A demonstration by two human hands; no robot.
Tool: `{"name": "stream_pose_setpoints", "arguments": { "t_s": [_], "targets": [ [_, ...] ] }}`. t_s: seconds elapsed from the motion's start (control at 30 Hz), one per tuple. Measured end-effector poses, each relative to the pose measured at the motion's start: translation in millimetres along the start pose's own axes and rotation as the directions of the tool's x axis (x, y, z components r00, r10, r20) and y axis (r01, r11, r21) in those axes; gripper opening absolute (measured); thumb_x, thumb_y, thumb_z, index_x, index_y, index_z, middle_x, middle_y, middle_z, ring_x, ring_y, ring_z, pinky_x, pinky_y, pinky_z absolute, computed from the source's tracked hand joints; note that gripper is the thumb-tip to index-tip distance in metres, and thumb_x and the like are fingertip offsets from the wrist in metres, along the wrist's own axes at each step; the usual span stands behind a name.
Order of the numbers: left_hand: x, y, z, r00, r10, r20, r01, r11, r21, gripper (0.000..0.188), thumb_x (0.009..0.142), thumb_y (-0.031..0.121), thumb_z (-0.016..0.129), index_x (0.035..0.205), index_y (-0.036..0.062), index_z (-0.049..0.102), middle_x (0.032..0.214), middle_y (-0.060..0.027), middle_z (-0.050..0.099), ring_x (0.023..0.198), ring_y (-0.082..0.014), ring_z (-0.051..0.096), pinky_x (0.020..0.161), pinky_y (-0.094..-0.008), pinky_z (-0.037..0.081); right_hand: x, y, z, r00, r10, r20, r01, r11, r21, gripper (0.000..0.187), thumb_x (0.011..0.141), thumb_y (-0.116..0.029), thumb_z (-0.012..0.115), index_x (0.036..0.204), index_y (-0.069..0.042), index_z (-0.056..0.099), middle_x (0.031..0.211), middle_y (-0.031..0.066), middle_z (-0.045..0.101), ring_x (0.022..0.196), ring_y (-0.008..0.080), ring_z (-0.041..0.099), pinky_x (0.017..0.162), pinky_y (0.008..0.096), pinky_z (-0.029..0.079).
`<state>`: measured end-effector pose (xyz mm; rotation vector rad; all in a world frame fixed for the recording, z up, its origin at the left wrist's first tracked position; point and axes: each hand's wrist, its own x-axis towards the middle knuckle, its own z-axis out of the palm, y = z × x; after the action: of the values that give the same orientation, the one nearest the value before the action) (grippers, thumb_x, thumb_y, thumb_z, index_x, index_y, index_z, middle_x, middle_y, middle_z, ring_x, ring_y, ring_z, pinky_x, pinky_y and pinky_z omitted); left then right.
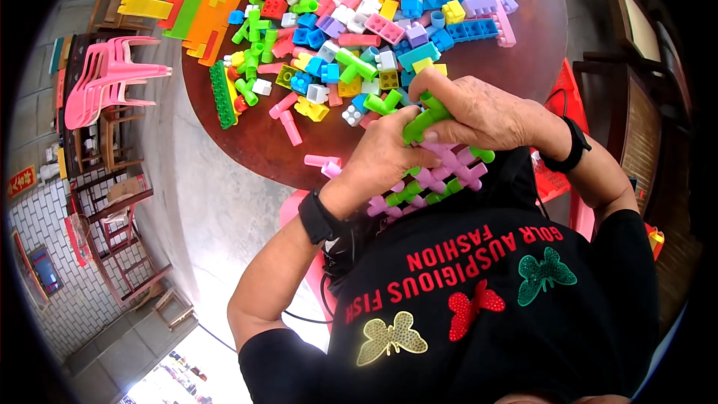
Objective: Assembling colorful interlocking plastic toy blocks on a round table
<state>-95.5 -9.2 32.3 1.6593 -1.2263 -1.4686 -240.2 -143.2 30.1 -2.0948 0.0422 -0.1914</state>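
Round and dark brown, the table [247, 142] carries a wide litter of bright plastic pieces, and at its near edge, just over the person's lap, sits the thing in hand: a lattice of pink and green connector tubes [441, 176] plugged together into a flat, open grid. It looks light, stiff and hollow, smooth enough to slip a little, and its plugged joints would likely pull apart if bent, so a hold near a joint seems safer than one on a free stub. The left hand [381, 157] is curled around the lattice's left side, thumb and fingers pinching the top green piece [420, 126]. The right hand [486, 112] lies over the same piece from the far side, its fingers clenched down on it. Both wrists wear dark bands. Just left of the lattice a loose pink tube [323, 161] lies on the table. Farther off spreads the pile of building bricks [374, 22], with a green studded bar [223, 96] and an orange and yellow stepped assembly [198, 19] to the far left. Pink stacked chairs [112, 75] stand beyond the table's left edge.
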Motion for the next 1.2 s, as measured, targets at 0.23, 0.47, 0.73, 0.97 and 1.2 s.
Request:
{"name": "stream_pose_setpoints", "arguments": {
  "t_s": [0.23, 0.47, 0.73, 0.97, 1.2],
  "targets": [
    [2, -5, -1, 0.994, 0.096, -0.050, -0.093, 0.994, 0.059, 0.034, 0.075, 0.012, 0.068, 0.107, 0.0028, 0.059, 0.089, -0.0124, 0.067, 0.081, -0.0241, 0.066, 0.071, -0.0344, 0.050, 3, 1, 6, 1.000, -0.009, 0.004, 0.009, 1.000, -0.015, 0.067, 0.074, -0.039, 0.072, 0.117, -0.003, 0.035, 0.083, 0.0201, 0.059, 0.078, 0.0373, 0.062, 0.070, 0.0445, 0.047],
    [6, -4, -3, 0.992, 0.079, -0.099, -0.074, 0.996, 0.057, 0.024, 0.081, 0.010, 0.064, 0.102, 0.0019, 0.058, 0.080, -0.0057, 0.063, 0.072, -0.0120, 0.061, 0.064, -0.0279, 0.049, 10, 11, 4, 0.988, -0.088, -0.125, 0.084, 0.996, -0.039, 0.088, 0.072, -0.055, 0.070, 0.131, -0.004, 0.029, 0.105, 0.0203, 0.055, 0.093, 0.0351, 0.059, 0.077, 0.0400, 0.046],
    [-19, 57, -46, 0.937, 0.065, -0.343, -0.191, 0.918, -0.348, 0.031, 0.077, -0.001, 0.069, 0.104, 0.0036, 0.054, 0.086, -0.0059, 0.064, 0.078, -0.0155, 0.066, 0.066, -0.0282, 0.055, 0, 15, -59, 0.758, 0.073, -0.648, 0.314, 0.830, 0.460, 0.052, 0.090, -0.032, 0.049, 0.134, -0.006, 0.037, 0.110, 0.0107, 0.055, 0.101, 0.0194, 0.054, 0.090, 0.0339, 0.042],
    [3, 35, -33, 0.736, 0.221, -0.640, -0.643, 0.524, -0.558, 0.032, 0.086, 0.007, 0.063, 0.116, 0.0014, 0.050, 0.103, -0.0112, 0.061, 0.089, -0.0206, 0.062, 0.075, -0.0355, 0.054, 8, 12, -20, 0.944, 0.169, -0.284, 0.109, 0.653, 0.750, 0.046, 0.087, -0.023, 0.058, 0.126, -0.003, 0.043, 0.108, 0.0064, 0.057, 0.100, 0.0152, 0.055, 0.088, 0.0303, 0.044],
    [-26, 31, -52, 0.796, 0.333, -0.505, -0.605, 0.427, -0.672, 0.048, 0.092, 0.036, 0.052, 0.127, 0.0047, 0.044, 0.119, -0.0131, 0.057, 0.110, -0.0249, 0.056, 0.088, -0.0405, 0.048, 2, 7, -31, 0.956, 0.241, -0.166, -0.079, 0.759, 0.646, 0.034, 0.086, -0.010, 0.060, 0.118, -0.002, 0.051, 0.101, 0.0014, 0.059, 0.095, 0.0079, 0.054, 0.082, 0.0252, 0.047]
  ]
}}
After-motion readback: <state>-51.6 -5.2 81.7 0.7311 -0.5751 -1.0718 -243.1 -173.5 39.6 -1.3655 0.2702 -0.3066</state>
